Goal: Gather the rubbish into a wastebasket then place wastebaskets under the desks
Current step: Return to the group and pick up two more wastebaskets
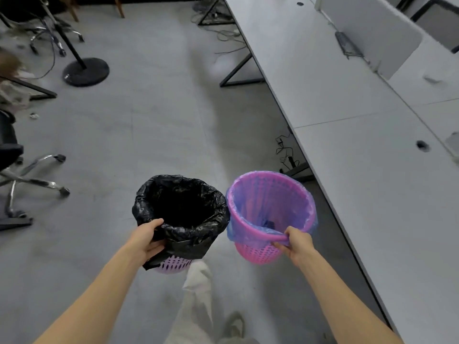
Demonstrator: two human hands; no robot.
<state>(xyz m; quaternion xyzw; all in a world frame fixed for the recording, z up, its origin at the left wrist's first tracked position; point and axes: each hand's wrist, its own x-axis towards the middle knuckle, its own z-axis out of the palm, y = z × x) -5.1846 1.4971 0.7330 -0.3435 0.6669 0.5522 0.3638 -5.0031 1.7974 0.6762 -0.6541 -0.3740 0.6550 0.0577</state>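
- Black plastic bag covers the rim of a pale purple lattice wastebasket point(183, 212), which is held up above the grey floor point(149, 120) in the lower middle of the head view
- The left hand point(149, 238) grips this wastebasket at its near rim: the thumb lies on top of the black bag, and the other fingers are curled under the fold
- A pink plastic lattice wastebasket point(270, 209) with a thin blue transparent liner hangs just beside it on the right; I cannot tell if the two rims really touch
- The right hand point(295, 244) holds the near rim of the pink one, with fingers curled round the rim and liner together
- A small dark thing point(268, 223) lies at the bottom of the pink wastebasket, too blurred to name
- A long white desk point(347, 120) runs along the right side; both wastebaskets are out in the aisle, not under it, and the pink one is nearer to its edge
- Black cables point(285, 150) lie on the floor below the desk edge
- At the left stands an office chair with chrome star base point(24, 180), and farther back a black round stand base point(85, 70)
- A small crumpled scrap point(34, 116) lies on the floor near the left border
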